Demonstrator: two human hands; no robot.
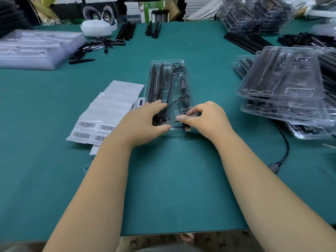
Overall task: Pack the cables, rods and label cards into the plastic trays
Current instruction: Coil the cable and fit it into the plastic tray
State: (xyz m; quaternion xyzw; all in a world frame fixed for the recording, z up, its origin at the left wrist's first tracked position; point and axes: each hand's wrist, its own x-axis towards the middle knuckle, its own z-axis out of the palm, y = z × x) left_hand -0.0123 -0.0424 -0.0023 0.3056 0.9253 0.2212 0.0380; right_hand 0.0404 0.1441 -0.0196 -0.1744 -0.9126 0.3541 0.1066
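Note:
A clear plastic tray (168, 62) lies lengthwise in the middle of the green table. Black rods (157, 84) fill its left slots and a black cable (182, 86) with an inline controller lies in its right side. The cable's USB plug (187, 128) sticks out at the tray's near end. My left hand (145, 122) holds the tray's near left corner, thumb at the near edge and fingers over the rods. My right hand (203, 117) pinches the tray's near right edge by the cable. Sheets of barcode label cards (109, 108) lie just left of the tray.
Stacks of filled trays (283, 88) stand at the right, empty trays (36, 48) at the far left. Loose black rods (101, 45) lie at the back left and more (245, 42) at the back right. A second USB cable (281, 153) trails over the table at the right.

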